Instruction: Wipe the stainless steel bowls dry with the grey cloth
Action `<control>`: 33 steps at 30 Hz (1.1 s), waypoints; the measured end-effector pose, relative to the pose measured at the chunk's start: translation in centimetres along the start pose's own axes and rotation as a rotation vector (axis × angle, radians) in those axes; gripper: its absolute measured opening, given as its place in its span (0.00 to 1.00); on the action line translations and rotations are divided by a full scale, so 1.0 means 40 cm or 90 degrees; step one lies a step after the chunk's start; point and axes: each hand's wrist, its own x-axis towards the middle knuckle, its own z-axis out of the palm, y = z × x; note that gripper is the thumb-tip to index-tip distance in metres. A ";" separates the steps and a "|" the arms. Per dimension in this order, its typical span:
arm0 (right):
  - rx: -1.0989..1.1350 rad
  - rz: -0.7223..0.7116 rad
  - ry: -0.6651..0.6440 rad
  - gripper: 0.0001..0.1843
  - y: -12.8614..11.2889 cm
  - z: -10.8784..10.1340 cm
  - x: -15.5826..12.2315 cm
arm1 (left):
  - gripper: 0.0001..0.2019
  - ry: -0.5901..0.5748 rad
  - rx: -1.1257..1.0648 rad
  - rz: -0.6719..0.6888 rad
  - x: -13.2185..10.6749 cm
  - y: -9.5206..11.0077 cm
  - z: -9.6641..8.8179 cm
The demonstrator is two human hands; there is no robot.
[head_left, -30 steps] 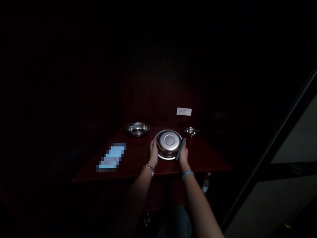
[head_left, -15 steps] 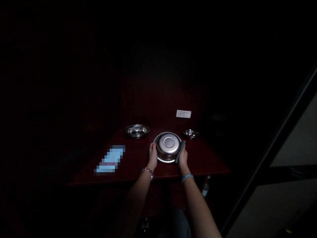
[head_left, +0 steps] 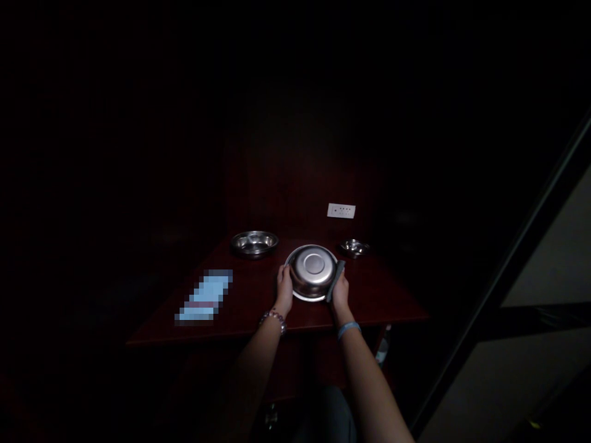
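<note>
Gripping a steel bowl [head_left: 314, 280] with both hands, person sits or stands (can't tell which) at the near edge of a dark red desk [head_left: 249, 307]. Bowl is over the desk's middle, toward the near edge, bottom side up and tilted so its base faces the person. Can't tell if the rim touches the desktop.

Left hand [head_left: 285, 292]: fingers curled on the bowl's left rim, tips partly hidden behind it. Beaded bracelet [head_left: 274, 320] on that wrist.

Right hand [head_left: 340, 292]: fingers closed on a grey-green cloth [head_left: 336, 281], cloth pressed along the bowl's right rim. Fingertips hidden, exact grip unclear. Blue band [head_left: 349, 330] on that wrist.

Rest, referenced to the desk:
- far left: wide shallow steel dish [head_left: 254, 245], mouth up
- far right: small steel dish [head_left: 354, 248], mouth up, shiny
- left side, near half: pixelated light-blue rectangle [head_left: 205, 298], can't identify
- wall behind, right of centre: white socket plate [head_left: 341, 211]
- below, right side: bottle [head_left: 383, 351], pale label, partly hidden by the desk

Lighting is poor; the area around the desk is mostly black.
</note>
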 end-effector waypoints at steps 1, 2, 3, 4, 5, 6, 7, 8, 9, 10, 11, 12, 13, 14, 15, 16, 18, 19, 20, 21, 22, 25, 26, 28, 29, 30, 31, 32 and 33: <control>0.000 0.001 0.001 0.33 0.002 0.000 0.001 | 0.12 0.004 0.001 -0.011 0.000 0.001 0.000; 0.002 0.002 0.001 0.32 0.003 0.000 0.002 | 0.12 0.007 0.002 -0.026 -0.001 0.002 0.001; 0.003 0.002 0.002 0.32 0.004 0.000 0.003 | 0.12 0.008 0.001 -0.040 -0.001 0.005 0.001; 0.004 0.003 0.004 0.32 0.004 0.000 0.003 | 0.11 0.008 0.001 -0.045 -0.002 0.007 0.002; 0.004 0.003 0.005 0.32 0.004 0.000 0.004 | 0.11 0.006 0.001 -0.048 -0.003 0.009 0.002; 0.003 0.005 0.006 0.32 0.004 0.000 0.004 | 0.11 0.005 0.002 -0.049 -0.004 0.011 0.003; 0.002 0.005 0.007 0.32 0.004 0.000 0.004 | 0.11 0.003 0.003 -0.048 -0.004 0.013 0.003; 0.002 0.006 0.007 0.32 0.003 0.000 0.004 | 0.12 0.002 0.005 -0.046 -0.005 0.014 0.003; 0.003 0.007 0.006 0.32 0.002 0.001 0.003 | 0.12 0.001 0.006 -0.044 -0.005 0.014 0.003; 0.003 0.008 0.006 0.32 0.002 0.001 0.003 | 0.12 0.000 0.007 -0.041 -0.005 0.014 0.002; 0.003 0.009 0.005 0.32 0.001 0.001 0.002 | 0.12 -0.001 0.007 -0.039 -0.005 0.013 0.002; 0.003 0.009 0.004 0.32 -0.001 0.002 0.001 | 0.12 -0.004 0.007 -0.035 -0.005 0.013 0.001; 0.003 0.009 0.003 0.32 -0.002 0.002 -0.001 | 0.12 -0.005 0.006 -0.031 -0.005 0.012 0.001; 0.003 0.009 0.000 0.33 -0.004 0.003 -0.003 | 0.13 -0.005 0.006 -0.029 -0.005 0.012 0.001; 0.003 0.009 -0.001 0.33 -0.006 0.003 -0.005 | 0.13 -0.004 0.004 -0.028 -0.005 0.012 0.001; 0.003 0.009 -0.002 0.33 -0.009 0.003 -0.007 | 0.13 -0.003 0.002 -0.028 -0.005 0.012 0.001; 0.001 0.008 -0.003 0.32 -0.014 0.003 -0.012 | 0.12 -0.003 -0.005 -0.032 -0.006 0.014 0.002; -0.002 0.009 -0.003 0.32 -0.017 0.004 -0.014 | 0.12 -0.006 -0.007 -0.032 -0.006 0.015 0.002; -0.006 0.010 -0.002 0.32 -0.021 0.004 -0.017 | 0.12 -0.008 -0.009 -0.031 -0.007 0.017 0.002; -0.009 0.011 -0.001 0.32 -0.024 0.004 -0.019 | 0.11 -0.009 -0.009 -0.030 -0.007 0.018 0.003; -0.011 0.013 0.001 0.32 -0.027 0.005 -0.020 | 0.11 -0.008 -0.008 -0.030 -0.008 0.019 0.003; -0.014 0.015 0.006 0.31 -0.034 0.007 -0.025 | 0.10 -0.003 -0.008 -0.031 -0.010 0.023 0.004; -0.014 0.014 0.008 0.30 -0.036 0.007 -0.027 | 0.10 -0.003 -0.008 -0.033 -0.011 0.025 0.004; -0.014 0.014 0.011 0.29 -0.039 0.008 -0.030 | 0.10 -0.003 -0.011 -0.037 -0.012 0.027 0.003; -0.014 0.014 0.012 0.29 -0.041 0.009 -0.032 | 0.10 -0.001 -0.011 -0.038 -0.013 0.029 0.003; -0.012 0.014 0.010 0.29 -0.042 0.009 -0.034 | 0.10 0.000 -0.010 -0.038 -0.014 0.030 0.004; -0.012 0.013 0.009 0.29 -0.042 0.009 -0.035 | 0.10 0.000 -0.009 -0.038 -0.015 0.031 0.004; -0.011 0.013 0.008 0.29 -0.042 0.009 -0.036 | 0.10 0.001 -0.007 -0.039 -0.015 0.032 0.004; -0.011 0.011 0.008 0.29 -0.042 0.009 -0.036 | 0.11 -0.001 -0.006 -0.039 -0.016 0.033 0.005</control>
